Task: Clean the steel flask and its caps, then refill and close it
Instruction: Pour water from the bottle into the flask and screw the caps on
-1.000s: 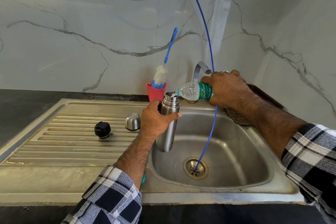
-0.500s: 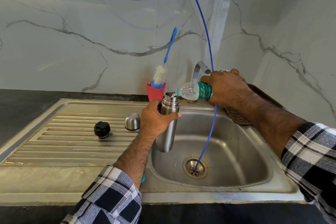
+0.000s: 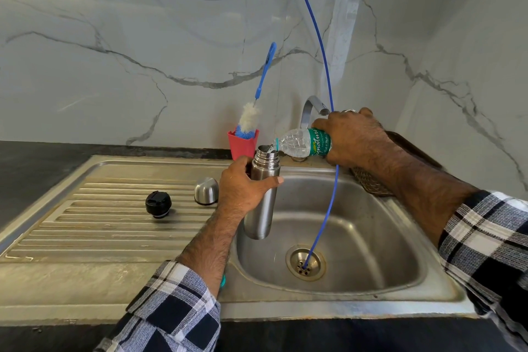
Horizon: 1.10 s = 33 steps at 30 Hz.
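My left hand (image 3: 243,188) grips the open steel flask (image 3: 261,211) upright over the left side of the sink basin (image 3: 357,237). My right hand (image 3: 354,140) holds a clear plastic water bottle (image 3: 303,141) with a green label, tipped sideways. Its mouth sits at the flask's opening and water runs in. The black inner cap (image 3: 158,203) and the steel outer cap (image 3: 206,191) lie on the ribbed drainboard (image 3: 100,223) to the left.
A red cup (image 3: 243,146) with a blue-handled bottle brush (image 3: 264,80) stands at the back wall. A thin blue hose (image 3: 328,194) hangs down into the drain (image 3: 305,263). A steel tap (image 3: 308,111) rises behind the bottle. A dark woven mat (image 3: 368,183) lies at the sink's right rim.
Hardly anything has moved. Both hands keep their positions, with the bottle still tipped at the flask's mouth.
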Available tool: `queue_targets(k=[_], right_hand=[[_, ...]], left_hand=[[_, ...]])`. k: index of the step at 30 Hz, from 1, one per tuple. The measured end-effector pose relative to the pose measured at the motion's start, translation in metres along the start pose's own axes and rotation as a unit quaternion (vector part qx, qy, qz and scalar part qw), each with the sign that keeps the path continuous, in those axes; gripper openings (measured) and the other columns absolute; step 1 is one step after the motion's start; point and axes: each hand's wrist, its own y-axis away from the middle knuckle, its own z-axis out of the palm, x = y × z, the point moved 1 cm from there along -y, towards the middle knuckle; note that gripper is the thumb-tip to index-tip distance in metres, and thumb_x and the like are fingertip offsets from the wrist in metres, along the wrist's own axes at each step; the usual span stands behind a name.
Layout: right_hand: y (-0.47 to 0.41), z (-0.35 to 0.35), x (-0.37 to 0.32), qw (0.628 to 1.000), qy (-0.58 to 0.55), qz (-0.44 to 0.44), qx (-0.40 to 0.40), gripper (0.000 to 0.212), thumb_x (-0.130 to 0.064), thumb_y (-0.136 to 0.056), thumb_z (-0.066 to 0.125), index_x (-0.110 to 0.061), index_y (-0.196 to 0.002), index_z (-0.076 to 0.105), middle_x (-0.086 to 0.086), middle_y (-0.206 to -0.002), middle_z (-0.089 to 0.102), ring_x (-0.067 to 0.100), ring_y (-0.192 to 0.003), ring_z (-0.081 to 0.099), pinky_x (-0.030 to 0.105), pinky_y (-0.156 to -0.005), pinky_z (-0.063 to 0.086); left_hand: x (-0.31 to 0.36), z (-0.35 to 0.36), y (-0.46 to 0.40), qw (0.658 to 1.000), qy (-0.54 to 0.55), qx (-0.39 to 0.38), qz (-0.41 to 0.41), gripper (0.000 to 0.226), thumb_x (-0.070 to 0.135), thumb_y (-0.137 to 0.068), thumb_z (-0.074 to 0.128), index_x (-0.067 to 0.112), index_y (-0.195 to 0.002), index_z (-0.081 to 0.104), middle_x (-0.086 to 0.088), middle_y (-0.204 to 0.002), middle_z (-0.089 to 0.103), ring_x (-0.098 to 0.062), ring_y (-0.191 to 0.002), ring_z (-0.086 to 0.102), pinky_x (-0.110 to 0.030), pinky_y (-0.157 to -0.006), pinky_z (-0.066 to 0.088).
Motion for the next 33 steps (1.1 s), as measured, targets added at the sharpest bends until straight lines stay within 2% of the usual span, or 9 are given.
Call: queue_targets(k=[7,11,18,23,28,33], right_hand=[[-0.0033,0.0058,0.0019,1.0,-0.003,0.004,0.002,0.071,-0.055,-0.087,0.073,-0.035,-0.149,0.044,0.002,-0.132,0.062,0.025,-0.119,0.061,0.059,-0.109,0.042],[-0.0032,0.0046,0.0009,1.0,-0.003,0.004,-0.001,0.072,-0.054,-0.088,0.073,-0.034,-0.15,0.043,0.003,-0.138,0.059,0.027,-0.122,0.061,0.059,-0.11,0.041],[-0.0006,0.0014,-0.0004,1.0,0.008,0.003,-0.003,0.072,-0.053,-0.089,0.073,-0.035,-0.151,0.042,0.004,-0.147,0.055,0.028,-0.125,0.059,0.058,-0.111,0.04],[-0.0008,0.0012,-0.0016,1.0,0.009,0.001,0.0,0.072,-0.055,-0.088,0.073,-0.034,-0.15,0.044,0.003,-0.14,0.058,0.027,-0.122,0.06,0.058,-0.111,0.041],[-0.0007,-0.0005,-0.0015,1.0,0.013,0.0,0.003,0.071,-0.056,-0.089,0.072,-0.033,-0.151,0.044,0.004,-0.142,0.057,0.028,-0.123,0.06,0.057,-0.111,0.04],[-0.0021,0.0013,-0.001,1.0,0.015,-0.005,0.009,0.071,-0.056,-0.089,0.071,-0.034,-0.15,0.043,0.004,-0.143,0.057,0.028,-0.123,0.06,0.057,-0.111,0.04]], left_hand=[[-0.0009,0.0014,-0.0004,1.0,0.001,0.002,0.001,0.06,0.049,-0.064,0.098,0.023,-0.109,0.07,0.011,-0.095,0.075,-0.005,-0.083,0.071,-0.023,-0.07,0.056],[-0.0015,0.0016,-0.0012,1.0,-0.002,0.0,-0.002,0.061,0.05,-0.064,0.098,0.023,-0.11,0.069,0.011,-0.097,0.075,-0.006,-0.084,0.071,-0.027,-0.073,0.058],[-0.0008,0.0014,-0.0007,1.0,-0.004,0.001,-0.005,0.06,0.051,-0.063,0.098,0.023,-0.109,0.07,0.012,-0.094,0.074,-0.003,-0.082,0.07,-0.021,-0.067,0.054],[-0.0003,0.0017,-0.0006,1.0,-0.006,0.003,-0.005,0.061,0.051,-0.063,0.098,0.023,-0.109,0.07,0.011,-0.094,0.074,-0.004,-0.082,0.07,-0.023,-0.068,0.055],[0.0004,0.0013,-0.0009,1.0,-0.004,0.002,-0.004,0.061,0.05,-0.063,0.098,0.023,-0.11,0.069,0.011,-0.096,0.074,-0.003,-0.083,0.069,-0.02,-0.067,0.052],[-0.0008,0.0008,-0.0004,1.0,0.001,0.003,0.001,0.063,0.051,-0.062,0.098,0.023,-0.111,0.07,0.011,-0.097,0.076,-0.005,-0.084,0.072,-0.024,-0.071,0.058]])
